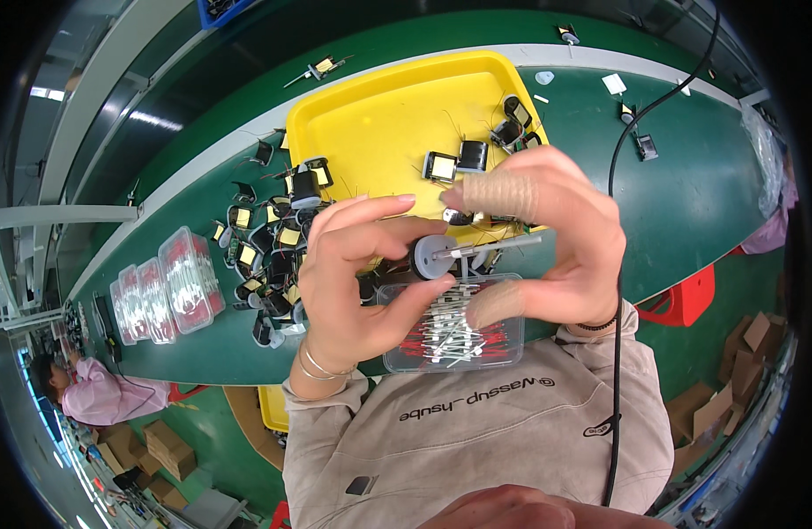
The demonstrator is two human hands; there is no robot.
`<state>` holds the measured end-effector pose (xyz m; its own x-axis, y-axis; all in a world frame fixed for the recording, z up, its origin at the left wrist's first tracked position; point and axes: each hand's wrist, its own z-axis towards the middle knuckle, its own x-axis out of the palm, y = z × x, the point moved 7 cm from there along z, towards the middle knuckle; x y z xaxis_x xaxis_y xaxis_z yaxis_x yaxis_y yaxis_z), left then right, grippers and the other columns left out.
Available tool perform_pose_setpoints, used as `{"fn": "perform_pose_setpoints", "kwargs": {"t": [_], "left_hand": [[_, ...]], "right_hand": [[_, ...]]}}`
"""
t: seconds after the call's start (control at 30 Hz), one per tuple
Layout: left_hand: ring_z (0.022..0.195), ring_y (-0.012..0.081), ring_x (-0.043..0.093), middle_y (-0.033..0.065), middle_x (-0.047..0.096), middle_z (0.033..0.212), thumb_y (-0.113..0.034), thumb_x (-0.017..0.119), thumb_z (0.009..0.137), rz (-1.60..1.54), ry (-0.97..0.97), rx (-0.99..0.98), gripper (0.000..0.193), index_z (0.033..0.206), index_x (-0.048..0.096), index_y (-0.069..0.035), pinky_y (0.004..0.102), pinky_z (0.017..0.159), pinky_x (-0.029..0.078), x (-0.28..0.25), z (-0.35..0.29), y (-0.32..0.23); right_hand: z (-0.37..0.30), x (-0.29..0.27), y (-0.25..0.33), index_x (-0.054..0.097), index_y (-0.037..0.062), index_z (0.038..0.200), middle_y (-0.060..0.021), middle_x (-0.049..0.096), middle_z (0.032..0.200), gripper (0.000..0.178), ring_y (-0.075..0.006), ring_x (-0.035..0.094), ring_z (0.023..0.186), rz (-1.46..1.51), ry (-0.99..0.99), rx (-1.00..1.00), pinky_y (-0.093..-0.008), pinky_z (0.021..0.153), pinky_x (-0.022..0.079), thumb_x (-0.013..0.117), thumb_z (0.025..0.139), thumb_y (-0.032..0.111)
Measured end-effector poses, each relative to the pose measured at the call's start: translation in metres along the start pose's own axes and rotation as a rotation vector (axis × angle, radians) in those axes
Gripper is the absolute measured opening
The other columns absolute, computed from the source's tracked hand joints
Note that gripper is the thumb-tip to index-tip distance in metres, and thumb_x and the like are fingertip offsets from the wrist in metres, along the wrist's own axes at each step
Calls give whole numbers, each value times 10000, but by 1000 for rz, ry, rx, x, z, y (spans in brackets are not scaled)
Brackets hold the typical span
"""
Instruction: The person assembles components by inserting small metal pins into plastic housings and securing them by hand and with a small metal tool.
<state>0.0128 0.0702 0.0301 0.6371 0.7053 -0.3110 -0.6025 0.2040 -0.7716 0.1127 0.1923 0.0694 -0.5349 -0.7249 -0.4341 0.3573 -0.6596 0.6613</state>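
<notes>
My left hand pinches a small round grey-and-black part between thumb and fingers. A thin white rod juts from its grey face toward my right hand. That hand is curved around the rod with thumb and forefinger well apart, both wrapped in tan tape; its other fingers are partly hidden. Below both hands sits a clear plastic box full of white rods and red pieces. Just beyond them is a yellow tray with several black parts at its near right side.
Many black parts with yellow squares are heaped left of the tray. Clear boxes of rods stand farther left on the green table. A black cable hangs at right. A person in pink sits at far left.
</notes>
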Motion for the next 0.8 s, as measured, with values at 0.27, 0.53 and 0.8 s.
{"fn": "perform_pose_setpoints", "kwargs": {"t": [0.27, 0.53, 0.8], "left_hand": [[963, 252, 605, 43, 688, 890, -149, 804, 593, 214, 161, 157, 313, 782, 563, -82, 392, 839, 423, 4, 5, -13], [872, 270, 638, 111, 675, 933, -92, 795, 617, 87, 127, 122, 301, 792, 554, -44, 356, 729, 483, 5, 4, -12], [844, 300, 661, 227, 651, 956, 51, 742, 632, -121, -119, 118, 254, 750, 519, 23, 328, 703, 542, -5, -11, -9]], "right_hand": [[-11, 5, -10, 677, 62, 896, -52, 629, 781, 312, -212, 574, 660, -52, 119, -9, -310, 609, 452, 759, 618, 178], [-13, 5, -3, 662, 40, 876, -33, 564, 694, 260, -201, 537, 587, -173, 72, -8, -295, 526, 440, 735, 642, 128], [-22, 18, 9, 638, -17, 837, -31, 529, 671, 365, -149, 495, 533, -269, -132, -358, -247, 426, 392, 643, 482, 66]]}}
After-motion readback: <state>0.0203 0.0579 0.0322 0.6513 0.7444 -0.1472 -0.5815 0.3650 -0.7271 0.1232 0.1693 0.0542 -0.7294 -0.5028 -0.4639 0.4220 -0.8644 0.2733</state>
